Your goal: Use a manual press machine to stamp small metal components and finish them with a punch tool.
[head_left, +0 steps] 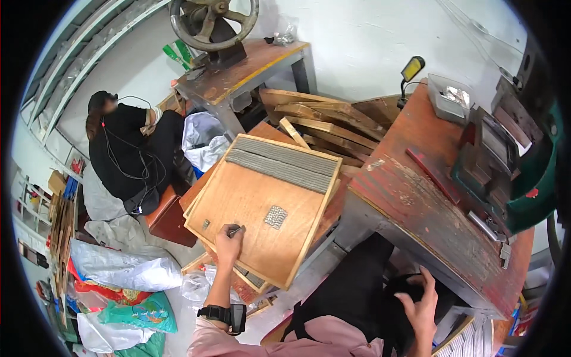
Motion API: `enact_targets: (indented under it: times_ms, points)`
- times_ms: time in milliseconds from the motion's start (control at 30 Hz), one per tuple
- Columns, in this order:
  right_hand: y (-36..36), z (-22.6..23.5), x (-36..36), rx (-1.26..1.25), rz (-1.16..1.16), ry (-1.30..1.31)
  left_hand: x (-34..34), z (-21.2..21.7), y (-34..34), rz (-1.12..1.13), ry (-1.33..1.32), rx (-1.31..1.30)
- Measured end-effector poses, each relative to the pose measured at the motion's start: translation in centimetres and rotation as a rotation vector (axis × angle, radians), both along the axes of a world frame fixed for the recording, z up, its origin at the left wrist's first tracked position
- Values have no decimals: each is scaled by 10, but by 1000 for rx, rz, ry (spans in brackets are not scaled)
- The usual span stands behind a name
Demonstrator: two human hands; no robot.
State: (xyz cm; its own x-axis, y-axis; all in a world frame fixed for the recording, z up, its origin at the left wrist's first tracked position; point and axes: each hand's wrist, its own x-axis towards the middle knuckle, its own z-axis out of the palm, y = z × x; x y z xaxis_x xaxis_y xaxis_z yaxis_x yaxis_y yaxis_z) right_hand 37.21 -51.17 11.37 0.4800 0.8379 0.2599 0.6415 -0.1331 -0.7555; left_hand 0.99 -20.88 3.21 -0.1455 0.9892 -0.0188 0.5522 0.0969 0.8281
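Note:
My left hand is over the near left part of a shallow wooden tray, its fingers pinched on a small dark metal piece. A small cluster of metal pieces lies just left of that hand. To its right sits a larger block of small silvery metal pieces. Tight rows of grey metal pieces fill the tray's far end. My right hand hangs beside my lap under the bench edge, thumb and fingers apart, with nothing visible in it.
A worn red-brown bench on my right holds a green machine and a plastic bin. A handwheel press stands behind. Another person sits at far left, near sacks. Stacked wooden trays lean beyond.

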Motion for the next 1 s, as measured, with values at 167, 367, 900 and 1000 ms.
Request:
enact_targets:
  times_ms: [167,367,900,1000]
  points:
    - [-8,-7,0,-84,-58,38,-45,-12,16,-84,211,14]
    - [3,-3,-3,-115,-91,0,-92,-16,47,102,893,253]
    - [71,41,-44,-6,221,-112,50,49,-4,-256,-599,139]
    - [85,51,-50,98,304,-126,106,70,-30,-452,-891,11]
